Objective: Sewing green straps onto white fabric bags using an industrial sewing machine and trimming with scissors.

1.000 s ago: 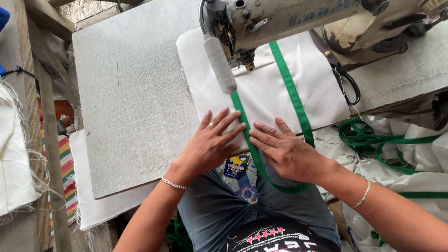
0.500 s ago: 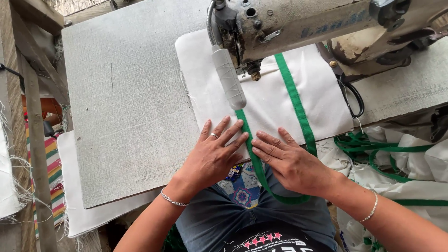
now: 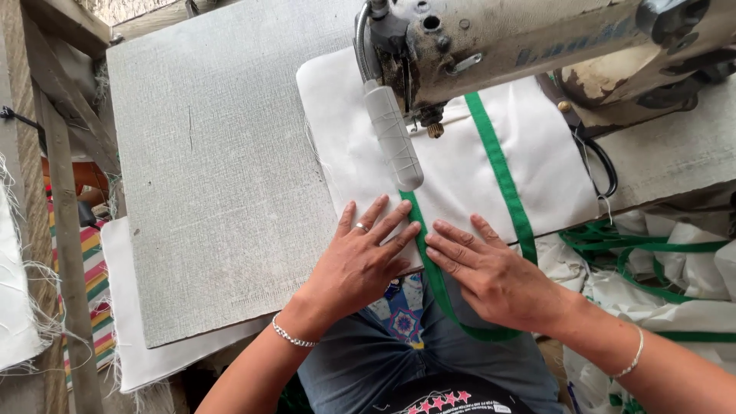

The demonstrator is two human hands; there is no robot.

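A white fabric piece (image 3: 360, 146) lies under the head of an old beige sewing machine (image 3: 537, 38). Two green straps run down it; the left strap (image 3: 435, 280) passes between my hands and loops below the table edge, the right strap (image 3: 502, 172) runs beside it. My left hand (image 3: 360, 264) lies flat on the fabric's near edge, fingers spread, a ring on one finger. My right hand (image 3: 491, 272) presses flat just right of the left strap. Both hands hold the cloth down near the needle area (image 3: 433, 126).
The grey worktable (image 3: 215, 169) stretches to the left. A heap of white pieces with green straps (image 3: 659, 268) lies at the right. More white cloth (image 3: 134, 337) hangs under the table's front left. A wooden frame (image 3: 61, 207) stands at far left.
Both hands have shifted slightly forward along the fabric toward the machine, staying flat on either side of the left green strap. The camera view has moved a little closer.
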